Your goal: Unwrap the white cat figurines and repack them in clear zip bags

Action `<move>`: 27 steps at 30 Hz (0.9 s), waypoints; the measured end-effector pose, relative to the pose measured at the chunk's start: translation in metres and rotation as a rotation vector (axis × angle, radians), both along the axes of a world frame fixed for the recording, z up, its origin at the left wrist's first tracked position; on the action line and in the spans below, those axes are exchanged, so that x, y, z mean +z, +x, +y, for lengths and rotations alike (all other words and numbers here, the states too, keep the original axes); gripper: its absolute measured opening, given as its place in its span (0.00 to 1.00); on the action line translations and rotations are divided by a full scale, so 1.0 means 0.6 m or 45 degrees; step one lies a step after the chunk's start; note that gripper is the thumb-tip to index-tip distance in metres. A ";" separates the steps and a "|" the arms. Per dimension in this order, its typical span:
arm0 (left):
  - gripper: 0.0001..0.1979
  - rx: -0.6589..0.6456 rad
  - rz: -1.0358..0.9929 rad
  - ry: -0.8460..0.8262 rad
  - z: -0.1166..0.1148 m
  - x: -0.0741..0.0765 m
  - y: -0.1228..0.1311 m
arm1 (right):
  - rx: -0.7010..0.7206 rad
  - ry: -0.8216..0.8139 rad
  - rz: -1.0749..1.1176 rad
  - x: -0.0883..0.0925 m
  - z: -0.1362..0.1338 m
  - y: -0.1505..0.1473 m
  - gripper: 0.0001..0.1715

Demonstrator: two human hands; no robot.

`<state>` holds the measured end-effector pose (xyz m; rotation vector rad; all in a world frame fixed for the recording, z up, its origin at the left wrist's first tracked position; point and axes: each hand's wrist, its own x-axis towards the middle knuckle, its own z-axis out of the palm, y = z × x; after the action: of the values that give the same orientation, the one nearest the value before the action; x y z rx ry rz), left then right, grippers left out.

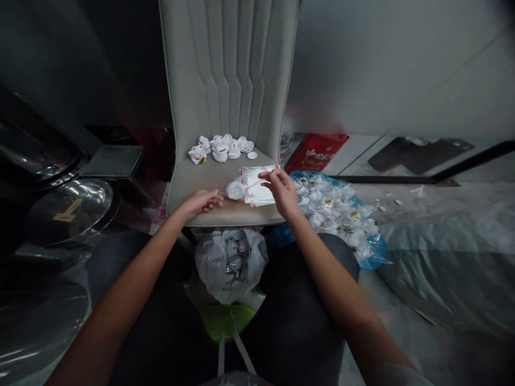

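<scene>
A white rounded piece in a clear bag (235, 190) is between my two hands, over the seat of a pale padded chair (183, 187). On its left, my left hand (204, 201) has its fingers curled together at the edge of the clear plastic. My right hand (278, 185) is raised over a stack of white sheets or bags with pink edges (255, 194), thumb and forefinger close together; what they hold, if anything, is too small to make out. Several small white cat figures (220, 149) stand at the back of the seat, with a white disc (252, 155) beside them.
An open plastic bag with wrapped items (232, 268) hangs below the seat front, above something green. At right lies a blue bag heaped with wrapped figures (333, 209), near a red bag (316, 151). Metal containers (72, 209) and a grey-topped box (113, 161) are at left.
</scene>
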<state>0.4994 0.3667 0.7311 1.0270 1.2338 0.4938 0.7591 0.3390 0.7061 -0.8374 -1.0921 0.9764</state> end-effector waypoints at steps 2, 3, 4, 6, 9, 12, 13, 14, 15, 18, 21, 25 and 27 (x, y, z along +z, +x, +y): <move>0.16 -0.062 0.099 0.006 -0.002 0.001 -0.006 | -0.009 -0.096 0.322 0.003 0.003 0.039 0.22; 0.16 -0.091 0.135 -0.004 -0.003 0.002 -0.007 | -0.015 -0.118 0.437 0.005 0.002 0.061 0.24; 0.16 -0.117 0.161 -0.012 -0.005 0.003 -0.008 | -0.023 -0.129 0.515 0.007 0.000 0.083 0.26; 0.15 -0.147 0.190 0.001 -0.008 0.004 -0.007 | -0.061 -0.159 0.561 0.009 -0.006 0.123 0.28; 0.15 -0.163 0.240 0.048 -0.009 0.006 -0.006 | -0.226 -0.238 0.343 0.003 -0.017 0.159 0.23; 0.20 -0.234 0.417 0.093 -0.006 0.006 -0.013 | -0.458 -0.246 -0.378 -0.018 -0.029 0.164 0.19; 0.22 -0.257 0.511 0.152 -0.005 0.005 -0.018 | -0.521 -0.205 -0.678 -0.026 -0.033 0.161 0.16; 0.23 -0.281 0.613 0.248 -0.005 0.004 -0.024 | -0.564 -0.149 -0.950 -0.034 -0.037 0.157 0.13; 0.22 -0.301 0.715 0.379 -0.006 0.003 -0.031 | -0.587 -0.088 -1.165 -0.041 -0.040 0.151 0.10; 0.14 -0.341 0.923 0.851 -0.016 -0.001 -0.050 | -0.574 0.079 -1.422 -0.052 -0.050 0.125 0.15; 0.29 -0.393 0.980 1.215 -0.033 -0.008 -0.054 | -0.419 0.255 -1.425 -0.050 -0.060 0.082 0.21; 0.31 -0.472 0.968 1.462 -0.051 -0.017 -0.032 | -0.082 0.455 -1.416 -0.050 -0.067 0.009 0.23; 0.28 -0.510 0.926 1.516 -0.052 -0.017 -0.019 | -0.011 0.512 -1.382 -0.055 -0.064 -0.019 0.20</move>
<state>0.4880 0.3357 0.7209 2.5778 1.2594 0.5519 0.7480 0.3005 0.6733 -1.0405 -2.1095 0.1972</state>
